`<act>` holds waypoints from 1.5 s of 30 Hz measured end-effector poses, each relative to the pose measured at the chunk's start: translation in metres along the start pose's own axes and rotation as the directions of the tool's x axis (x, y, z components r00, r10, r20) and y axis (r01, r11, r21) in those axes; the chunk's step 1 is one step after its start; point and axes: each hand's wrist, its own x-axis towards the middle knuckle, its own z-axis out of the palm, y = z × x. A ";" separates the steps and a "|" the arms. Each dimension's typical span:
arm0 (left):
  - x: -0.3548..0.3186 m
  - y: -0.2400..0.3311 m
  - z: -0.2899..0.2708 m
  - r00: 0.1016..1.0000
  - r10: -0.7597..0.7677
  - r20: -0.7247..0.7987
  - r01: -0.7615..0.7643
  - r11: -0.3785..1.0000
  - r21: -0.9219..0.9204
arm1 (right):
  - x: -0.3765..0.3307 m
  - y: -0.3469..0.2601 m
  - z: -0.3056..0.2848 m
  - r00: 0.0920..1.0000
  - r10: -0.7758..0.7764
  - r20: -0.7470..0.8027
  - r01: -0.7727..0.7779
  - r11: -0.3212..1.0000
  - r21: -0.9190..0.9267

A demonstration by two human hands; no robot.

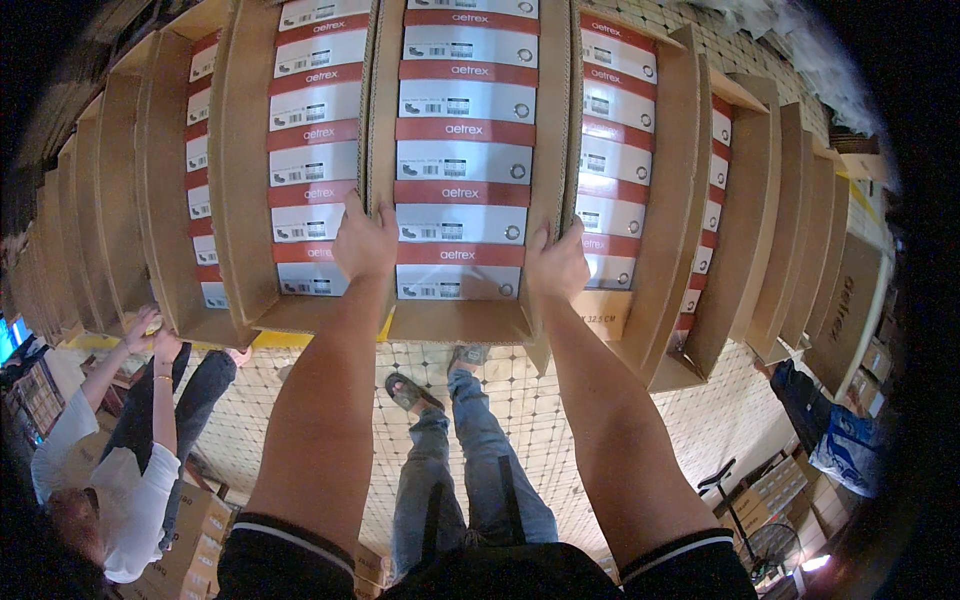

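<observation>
Tiled floor point(532, 405) lay below. Leftmost: a co-worker point(135, 510). My left hand point(366, 240) gripped the central carton point(455, 322) by its left wall point(386, 140); red-and-white shoeboxes point(462, 220) sat stacked inside it; my right hand point(559, 262) gripped its right wall point(552, 150).

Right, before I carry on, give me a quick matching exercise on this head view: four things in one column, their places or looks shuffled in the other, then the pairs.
Things:
1. Left hand
2. Tiled floor
3. Right hand
4. Shoeboxes

Places or looks:
A. White fronts with red bands, stacked in rows
B. Gripping at the right edge of the middle carton
C. Pale, with small dark spots
D. Gripping at the left edge of the middle carton

Pairs: 1-D, 2-C, 3-B, 4-A
</observation>
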 end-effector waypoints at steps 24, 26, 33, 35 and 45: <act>0.005 -0.002 -0.004 0.998 -0.025 0.064 0.027 0.999 -0.023 | 0.000 0.001 0.003 0.999 0.043 0.010 -0.044 0.998 0.055; 0.006 -0.002 -0.005 0.997 -0.019 0.076 0.022 0.999 -0.036 | 0.001 0.001 0.003 0.999 -0.011 -0.039 0.012 1.000 0.026; 0.005 -0.004 -0.005 0.998 -0.002 0.062 0.005 0.999 -0.053 | 0.001 -0.003 0.000 1.000 0.005 -0.026 -0.005 1.000 -0.007; 0.005 -0.004 -0.004 0.998 0.001 0.063 0.004 0.997 -0.075 | 0.001 -0.003 -0.002 1.000 0.009 -0.008 -0.009 1.000 0.017; 0.004 -0.002 -0.003 1.000 -0.018 0.024 0.019 0.999 -0.049 | 0.004 -0.001 0.004 0.975 -0.093 -0.201 0.084 0.995 -0.054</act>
